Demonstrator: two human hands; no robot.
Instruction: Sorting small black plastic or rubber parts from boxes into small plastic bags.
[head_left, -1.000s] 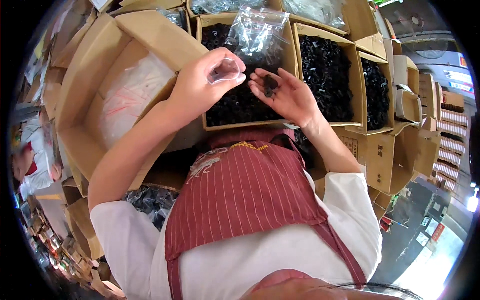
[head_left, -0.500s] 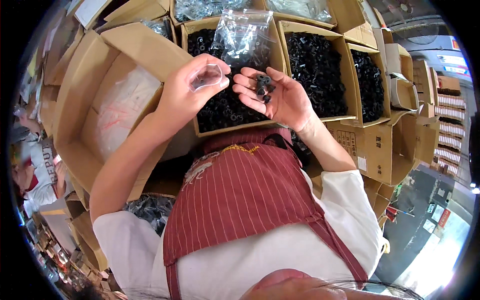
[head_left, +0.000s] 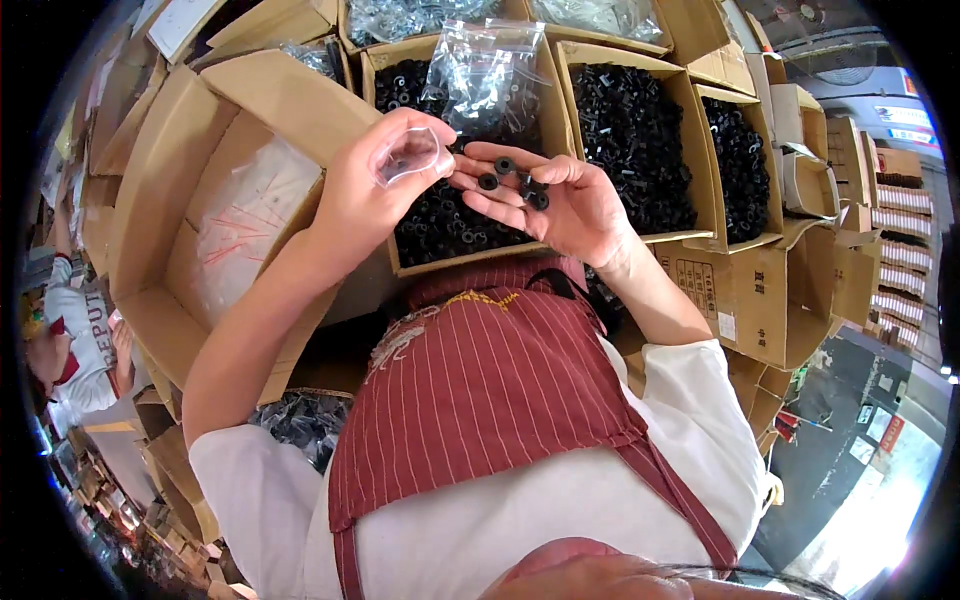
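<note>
Closed around a small clear plastic bag (head_left: 410, 155), my left hand (head_left: 362, 195) holds its mouth open and toward me. Something dark shows faintly through the plastic. My right hand (head_left: 583, 212) is turned palm up beside it, fingertips close to the bag's mouth. Several small black ring-shaped parts (head_left: 504, 165) lie on its fingers, and the thumb rests against some of them. Below both hands stands a cardboard box (head_left: 462, 258) filled with loose black parts (head_left: 440, 225) of a similar look.
More black parts fill two boxes (head_left: 632, 150) (head_left: 738, 165) on the right. Clear zip bags (head_left: 490, 75) lie on the middle box. A large box (head_left: 150, 200) at left holds plastic bags (head_left: 255, 215). Another person (head_left: 85, 340) is at far left.
My right hand's fingers have shifted toward the bag's mouth. The black parts, bunched together earlier, have spread along the fingers. My left hand keeps the bag in nearly the same place.
</note>
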